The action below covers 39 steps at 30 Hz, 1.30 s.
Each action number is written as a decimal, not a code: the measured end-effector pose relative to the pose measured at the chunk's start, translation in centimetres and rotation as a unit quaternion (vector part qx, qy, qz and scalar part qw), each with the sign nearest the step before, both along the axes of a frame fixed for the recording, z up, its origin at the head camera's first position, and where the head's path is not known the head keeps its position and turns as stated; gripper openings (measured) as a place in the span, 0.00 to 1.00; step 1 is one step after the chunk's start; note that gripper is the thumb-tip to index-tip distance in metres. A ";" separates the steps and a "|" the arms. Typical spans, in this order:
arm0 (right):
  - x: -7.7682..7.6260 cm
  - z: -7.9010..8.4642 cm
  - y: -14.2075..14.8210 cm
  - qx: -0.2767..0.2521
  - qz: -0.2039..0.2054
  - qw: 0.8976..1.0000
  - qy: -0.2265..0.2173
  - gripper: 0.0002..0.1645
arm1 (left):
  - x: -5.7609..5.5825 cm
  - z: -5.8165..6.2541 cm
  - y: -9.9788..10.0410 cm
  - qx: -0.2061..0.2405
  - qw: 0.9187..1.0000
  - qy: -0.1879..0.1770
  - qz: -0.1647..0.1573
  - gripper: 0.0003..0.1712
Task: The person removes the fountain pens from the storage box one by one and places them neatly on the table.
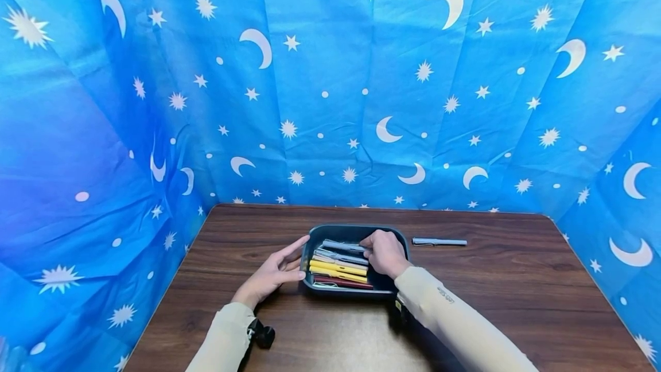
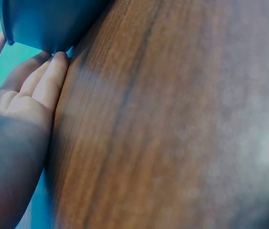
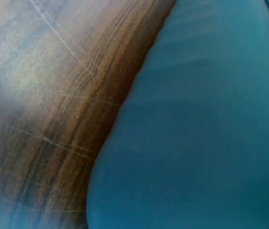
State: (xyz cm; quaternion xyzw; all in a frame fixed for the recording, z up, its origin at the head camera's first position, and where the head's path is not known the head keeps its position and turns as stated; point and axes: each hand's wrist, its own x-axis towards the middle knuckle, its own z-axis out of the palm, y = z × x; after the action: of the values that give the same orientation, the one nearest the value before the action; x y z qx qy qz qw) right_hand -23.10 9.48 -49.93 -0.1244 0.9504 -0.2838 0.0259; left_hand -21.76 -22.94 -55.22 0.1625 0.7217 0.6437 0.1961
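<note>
Grey pen is likely being placed, right hand pinching; left hand, fingers spread, is bracing tray; needing gentle release.

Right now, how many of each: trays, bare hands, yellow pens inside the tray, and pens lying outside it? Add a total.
Tray: 1
Hands, left hand and right hand: 2
Yellow pens inside: 2
Grey-blue pen outside: 1
Total: 6
</note>
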 end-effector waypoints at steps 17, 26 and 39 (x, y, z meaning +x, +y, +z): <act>0.6 0.9 0.5 -0.032 -0.001 0.999 0.041 0.11 | 0.0 0.1 0.0 -0.005 1.000 0.001 0.002 0.45; 1.0 1.2 1.0 -0.060 -0.005 0.998 0.037 0.12 | -0.1 0.0 0.0 -0.005 1.000 0.001 0.001 0.45; 1.1 1.5 1.5 -0.177 0.014 0.984 0.027 0.09 | 0.2 0.5 0.0 -0.005 1.000 0.001 -0.001 0.45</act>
State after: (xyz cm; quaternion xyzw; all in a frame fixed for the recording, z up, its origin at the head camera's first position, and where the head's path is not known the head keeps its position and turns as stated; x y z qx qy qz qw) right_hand -21.97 10.96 -48.43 -0.1476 0.8836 -0.4440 -0.0184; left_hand -21.54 -22.90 -54.77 0.1631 0.7248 0.6396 0.1974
